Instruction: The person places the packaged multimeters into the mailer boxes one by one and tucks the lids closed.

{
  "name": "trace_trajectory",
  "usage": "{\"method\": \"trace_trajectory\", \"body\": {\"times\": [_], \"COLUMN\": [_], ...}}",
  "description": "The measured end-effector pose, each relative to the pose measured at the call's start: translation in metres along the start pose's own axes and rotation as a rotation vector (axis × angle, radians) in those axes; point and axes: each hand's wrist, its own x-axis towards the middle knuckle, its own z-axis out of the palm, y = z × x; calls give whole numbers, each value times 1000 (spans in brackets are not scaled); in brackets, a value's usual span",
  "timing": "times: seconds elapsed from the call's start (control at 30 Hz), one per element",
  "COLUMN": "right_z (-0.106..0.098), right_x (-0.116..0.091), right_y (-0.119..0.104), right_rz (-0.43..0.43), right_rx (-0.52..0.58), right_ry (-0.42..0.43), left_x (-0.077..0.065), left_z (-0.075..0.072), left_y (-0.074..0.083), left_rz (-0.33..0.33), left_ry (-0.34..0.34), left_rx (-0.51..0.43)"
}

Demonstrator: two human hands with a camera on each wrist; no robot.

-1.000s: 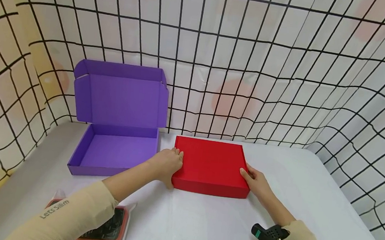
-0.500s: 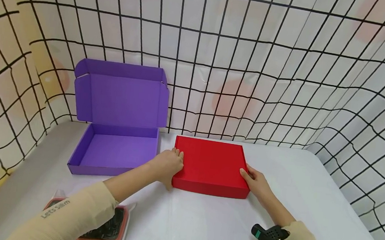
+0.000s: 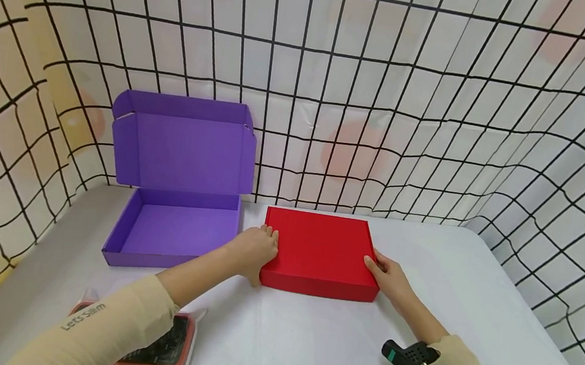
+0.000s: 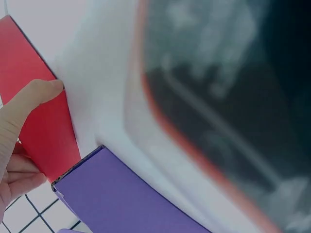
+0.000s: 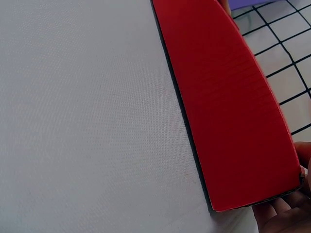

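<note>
A closed red cardboard box (image 3: 320, 248) lies flat on the white table, between both hands. My left hand (image 3: 255, 251) grips its left side; in the left wrist view the thumb (image 4: 46, 90) lies along the red side wall and the other fingers bend over the top edge. On the opposite side my right hand (image 3: 389, 274) holds the right edge, thumb on the lid and fingers down the side. The right wrist view shows the box's long front wall (image 5: 228, 107), with fingers (image 5: 284, 213) curled at its corner. Left of the red box stands an open purple box (image 3: 175, 229), lid raised.
A container with an orange-red rim and dark top (image 3: 160, 344), in clear plastic, lies at the front left, partly under the left sleeve (image 3: 111, 324). A black grid mesh (image 3: 334, 92) stands behind the table (image 3: 317, 352) and along both sides.
</note>
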Motion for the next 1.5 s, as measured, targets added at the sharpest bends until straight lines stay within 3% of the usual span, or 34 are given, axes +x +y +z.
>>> {"method": "trace_trajectory", "body": {"times": [0.73,1.1,1.5], "right_z": [0,1,0], "right_x": [0,-1,0], "right_y": [2,2,1], "right_rz": [-9,-13,-8], "right_rx": [10,17,15], "right_ry": [4,3,3], "left_x": [-1,0,1], "left_z": [-1,-3,-1], "left_y": [-1,0,1], "left_rz": [13,15,14], "left_ry": [10,-39,-26], "left_rx": [19,-1,2]}}
